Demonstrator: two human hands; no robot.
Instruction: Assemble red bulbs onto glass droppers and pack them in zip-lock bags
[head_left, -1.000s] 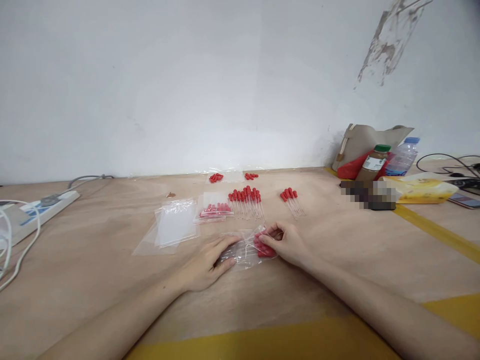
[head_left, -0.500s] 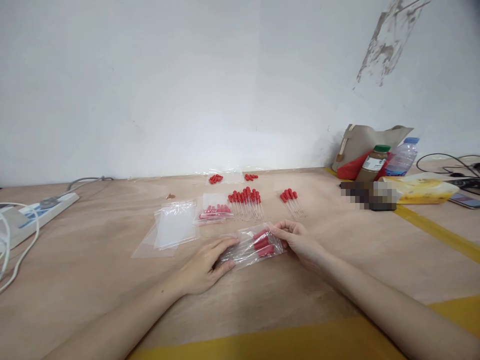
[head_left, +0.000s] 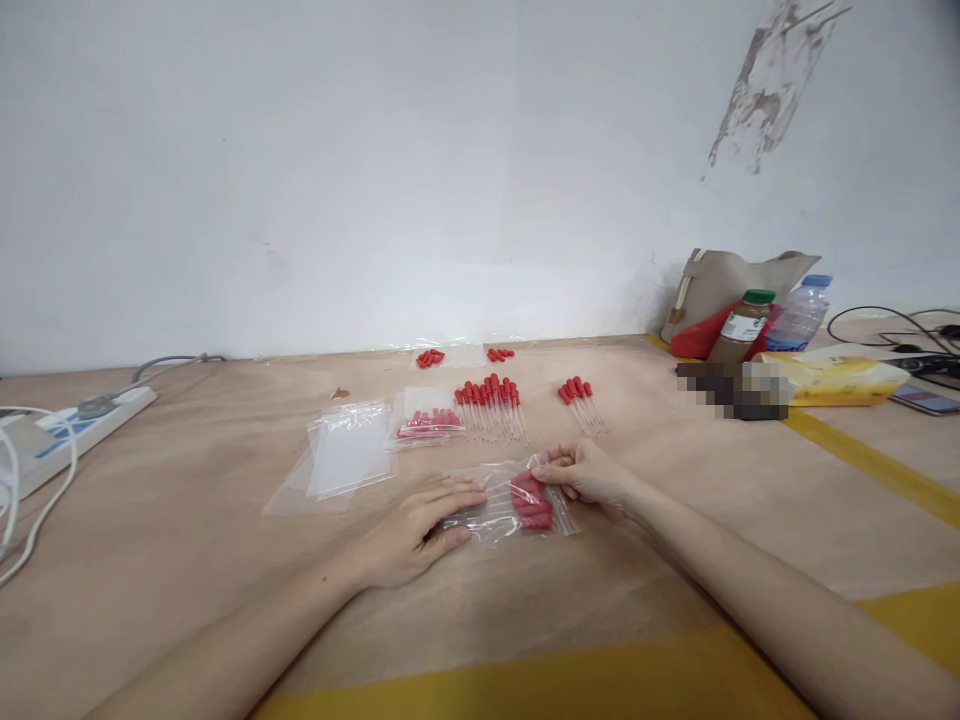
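Observation:
A clear plastic bag (head_left: 495,512) lies in front of me with several red-bulbed droppers (head_left: 534,515) inside, their bulbs toward the right. My left hand (head_left: 412,530) holds the bag's left end, fingers over the top edge and thumb at the lower edge. At the upper right, my right hand (head_left: 581,472) pinches the bag near its right end. Beyond it lie a large group of loose droppers (head_left: 491,400) and a smaller group (head_left: 580,395). A filled bag of droppers (head_left: 429,425) rests left of them, beside flat clear bags (head_left: 349,455).
Red bulbs (head_left: 430,358) lie on plastic by the wall. To the left is a power strip (head_left: 90,425) with white cables (head_left: 71,470). At right stand a green-capped bottle (head_left: 742,325), a clear bottle (head_left: 802,315), a grey bag (head_left: 720,280) and a yellow tissue pack (head_left: 847,378). Yellow tape (head_left: 862,470) crosses the table.
The bag's right end has come down flatter and its bulbs now point slightly downward. My right hand has shifted a little left along the bag's upper edge; my left hand stays nearly still.

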